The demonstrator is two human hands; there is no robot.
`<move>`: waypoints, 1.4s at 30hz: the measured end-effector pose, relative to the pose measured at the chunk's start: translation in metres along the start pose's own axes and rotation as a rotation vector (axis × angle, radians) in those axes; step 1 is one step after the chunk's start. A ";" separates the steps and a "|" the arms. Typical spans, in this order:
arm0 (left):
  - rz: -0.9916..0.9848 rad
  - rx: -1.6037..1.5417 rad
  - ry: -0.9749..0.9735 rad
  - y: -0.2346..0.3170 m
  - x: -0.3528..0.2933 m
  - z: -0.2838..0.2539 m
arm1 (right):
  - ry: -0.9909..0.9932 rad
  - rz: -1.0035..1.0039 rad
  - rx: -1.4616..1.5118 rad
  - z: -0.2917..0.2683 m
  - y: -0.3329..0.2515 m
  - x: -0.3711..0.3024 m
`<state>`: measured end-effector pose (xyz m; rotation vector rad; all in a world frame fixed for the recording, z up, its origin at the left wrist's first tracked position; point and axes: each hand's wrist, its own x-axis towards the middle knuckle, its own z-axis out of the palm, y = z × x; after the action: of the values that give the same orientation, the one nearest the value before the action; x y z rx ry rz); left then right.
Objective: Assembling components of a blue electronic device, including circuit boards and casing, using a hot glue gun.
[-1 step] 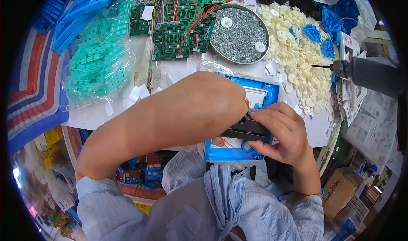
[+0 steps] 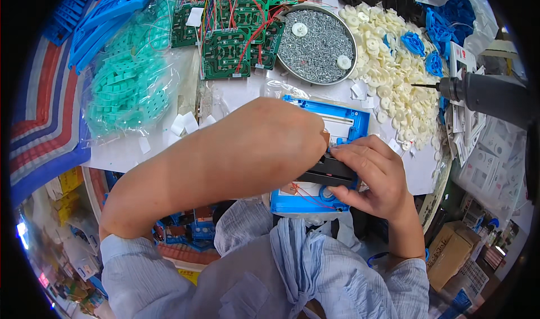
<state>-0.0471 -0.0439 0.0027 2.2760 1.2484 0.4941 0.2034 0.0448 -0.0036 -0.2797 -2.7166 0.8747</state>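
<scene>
Pinching the black block point(image 2: 325, 177) at three o'clock, the right hand point(image 2: 376, 175) should steady it. What the left hand point(image 2: 295, 136) grips, I cannot tell.

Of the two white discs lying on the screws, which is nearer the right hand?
The lower-right disc, close to the tray's rim; the upper-left disc lies farther from the right hand.

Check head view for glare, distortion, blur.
Head view: corners go black, and the table bows at its edges; head view: clear bag shows glare, bright patch at far left is blown out; head view: blue case and right hand look fairly sharp.
</scene>
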 end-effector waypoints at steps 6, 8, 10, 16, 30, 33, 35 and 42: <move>-0.185 -0.026 0.023 0.036 -0.016 0.004 | -0.017 0.026 0.010 0.001 -0.005 -0.001; -0.245 -0.007 0.054 0.042 -0.019 0.013 | -0.035 0.019 0.015 0.000 -0.005 0.000; -0.257 0.001 0.073 0.046 -0.020 0.017 | -0.094 0.022 -0.018 -0.002 -0.008 0.004; -0.235 -0.044 0.239 0.048 -0.023 0.023 | -0.280 0.041 -0.158 -0.012 -0.021 0.019; -0.283 -0.341 0.148 0.013 -0.014 0.019 | -0.281 -0.065 -0.281 -0.013 -0.026 0.022; -0.422 -0.363 -0.050 0.004 0.003 0.008 | -0.276 -0.070 -0.285 -0.013 -0.026 0.023; -0.419 -0.335 -0.108 0.004 0.010 0.003 | -0.277 -0.072 -0.277 -0.013 -0.025 0.022; -0.069 -0.137 -0.055 0.000 0.006 0.013 | -0.293 -0.080 -0.215 -0.012 -0.020 0.021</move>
<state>-0.0373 -0.0420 -0.0072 2.1116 1.2227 0.4744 0.1853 0.0408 0.0223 -0.0883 -3.0750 0.6459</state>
